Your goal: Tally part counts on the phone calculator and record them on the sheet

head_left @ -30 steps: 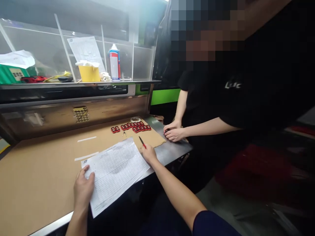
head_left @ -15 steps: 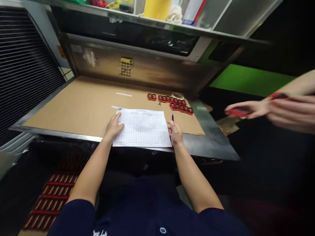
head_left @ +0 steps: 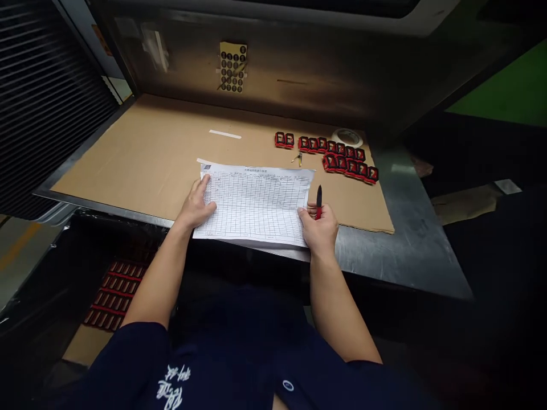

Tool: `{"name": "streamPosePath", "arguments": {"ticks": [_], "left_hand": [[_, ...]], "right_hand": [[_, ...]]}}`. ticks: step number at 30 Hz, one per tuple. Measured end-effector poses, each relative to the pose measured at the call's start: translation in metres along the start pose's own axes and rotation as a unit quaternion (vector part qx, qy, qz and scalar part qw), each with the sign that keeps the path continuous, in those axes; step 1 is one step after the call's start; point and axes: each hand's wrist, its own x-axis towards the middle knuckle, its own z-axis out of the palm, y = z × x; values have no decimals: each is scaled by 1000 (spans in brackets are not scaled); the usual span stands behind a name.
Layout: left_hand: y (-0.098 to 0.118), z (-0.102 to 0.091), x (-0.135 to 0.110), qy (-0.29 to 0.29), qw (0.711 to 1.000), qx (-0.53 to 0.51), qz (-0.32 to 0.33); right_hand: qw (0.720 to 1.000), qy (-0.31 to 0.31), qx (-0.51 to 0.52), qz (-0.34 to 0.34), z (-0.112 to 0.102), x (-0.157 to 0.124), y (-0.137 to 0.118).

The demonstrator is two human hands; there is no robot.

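A white sheet printed with a table grid (head_left: 256, 202) lies near the front edge of the worktop, its right side bent slightly upward. My left hand (head_left: 197, 204) grips its left edge, thumb across the top surface. At the right edge, my right hand (head_left: 320, 228) pinches the paper under its thumb. That same hand also keeps a black and red pen (head_left: 319, 199) between its fingers, tip pointing away from me. Another pale layer shows beneath the sheet's lower edge.
Brown cardboard (head_left: 141, 154) covers most of the metal worktop (head_left: 384, 259). Rows of small red-and-black parts (head_left: 350, 168), a tape roll (head_left: 347, 138) and a small metal clipper-like item (head_left: 299, 158) lie at right. A sticker sheet (head_left: 233, 67) hangs on the back panel. More parts (head_left: 115, 293) sit below left.
My view has dipped and come closer to the worktop. The sheet's right side now bends up in my right hand. Another person's hands at the right have left the view.
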Motion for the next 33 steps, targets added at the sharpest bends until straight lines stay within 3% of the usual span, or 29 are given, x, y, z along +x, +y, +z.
{"name": "streamPosePath", "arguments": {"ticks": [7, 13, 18, 22, 25, 29, 33], "left_hand": [[4, 4, 1, 1, 998, 66, -22], [12, 10, 1, 1, 992, 123, -27], [22, 11, 0, 0, 987, 161, -23], [39, 9, 11, -32, 977, 209, -25], [51, 8, 30, -53, 967, 248, -5], [62, 9, 63, -63, 964, 260, -7], [71, 9, 87, -99, 955, 277, -20]], "right_hand": [[995, 54, -78, -40, -3, -13, -10], [980, 84, -7, -183, -9, -22, -12], [972, -11, 112, -208, -10, -21, -33], [926, -133, 100, -338, 1, -10, -61], [888, -202, 82, -404, 22, 15, -71], [928, -167, 44, -329, 46, 59, -67], [964, -117, 69, -230, 53, 83, -59]]}}
